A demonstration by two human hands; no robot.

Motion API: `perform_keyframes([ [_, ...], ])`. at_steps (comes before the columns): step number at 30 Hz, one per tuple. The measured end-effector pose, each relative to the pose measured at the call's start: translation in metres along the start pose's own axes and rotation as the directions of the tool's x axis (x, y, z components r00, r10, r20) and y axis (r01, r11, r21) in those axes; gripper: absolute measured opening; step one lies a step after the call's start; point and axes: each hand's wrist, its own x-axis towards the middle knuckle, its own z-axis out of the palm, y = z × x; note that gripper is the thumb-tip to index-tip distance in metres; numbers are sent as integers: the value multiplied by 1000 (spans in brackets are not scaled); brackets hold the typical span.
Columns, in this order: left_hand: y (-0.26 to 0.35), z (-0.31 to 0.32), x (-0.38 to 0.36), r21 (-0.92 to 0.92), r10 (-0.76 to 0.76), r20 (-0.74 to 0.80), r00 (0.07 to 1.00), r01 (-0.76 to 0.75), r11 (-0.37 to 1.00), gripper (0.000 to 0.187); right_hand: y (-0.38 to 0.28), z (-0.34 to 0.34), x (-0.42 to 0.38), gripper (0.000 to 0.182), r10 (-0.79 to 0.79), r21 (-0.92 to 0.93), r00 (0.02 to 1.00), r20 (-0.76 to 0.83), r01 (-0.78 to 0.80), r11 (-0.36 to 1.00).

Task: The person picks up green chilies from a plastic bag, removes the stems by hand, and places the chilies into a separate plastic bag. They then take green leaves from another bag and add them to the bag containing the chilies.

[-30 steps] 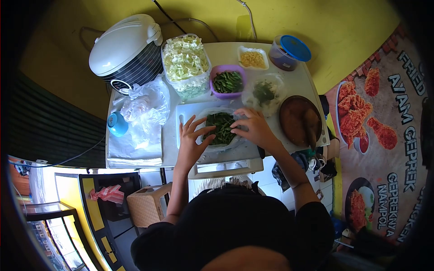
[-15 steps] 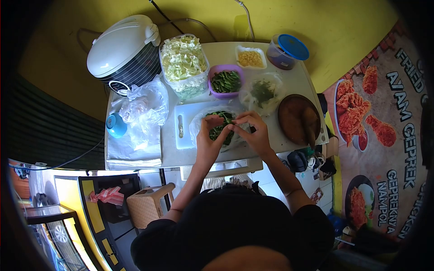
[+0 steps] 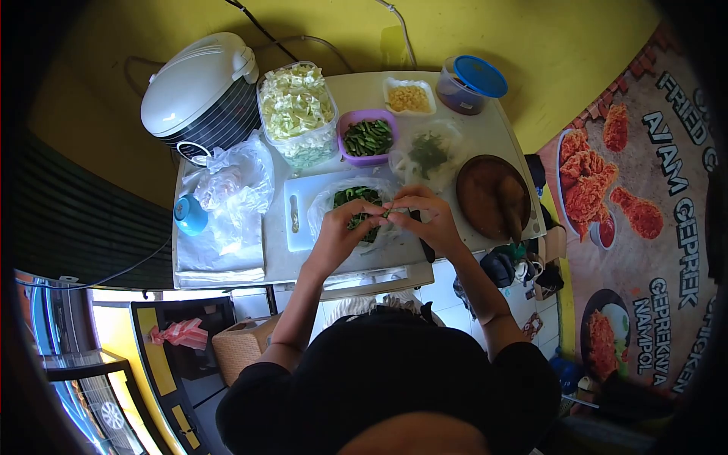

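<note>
The left hand (image 3: 335,233) and the right hand (image 3: 438,224) meet above the near middle of the desk (image 3: 276,254), fingertips pinched narrowly together on a small green plant piece (image 3: 385,214); the share of grip each takes cannot be told; beneath them lies an open clear plastic bag (image 3: 324,205) of dark green leafy vegetables (image 3: 349,195), set on a white rectangular cutting board (image 3: 302,193); a purple plastic tub (image 3: 369,160) of green pods stands just beyond; a clear tub (image 3: 311,156) heaped with chopped pale cabbage stands far left; a round brown mortar (image 3: 476,186) stands right of the right hand.
</note>
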Motion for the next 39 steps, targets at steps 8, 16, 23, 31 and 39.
perform_keyframes([
  [8, -2, 5, 10, 21, 8, 110, 994, -10, 1000, 16, -1, -11, -4, 11, -34, -44, 999, -8, 34, 998],
  [16, -12, 14, 34, 118, 41, -135, 990, -25, 993, 14, -2, -29, 9, 13, -272, -398, 916, -296, 140, 907],
  [23, -5, -17, 105, 399, 298, -333, 895, -153, 904, 27, 24, -75, 51, 17, -254, -464, 912, -323, 81, 882],
  [31, -4, -42, 42, 391, 208, -173, 963, -127, 912, 19, -9, -54, 24, 27, -104, -398, 977, -185, 22, 917],
  [39, -45, -28, 12, 646, 101, 86, 991, -133, 751, 18, 21, -9, 14, 23, -82, -267, 988, 133, 116, 957],
])
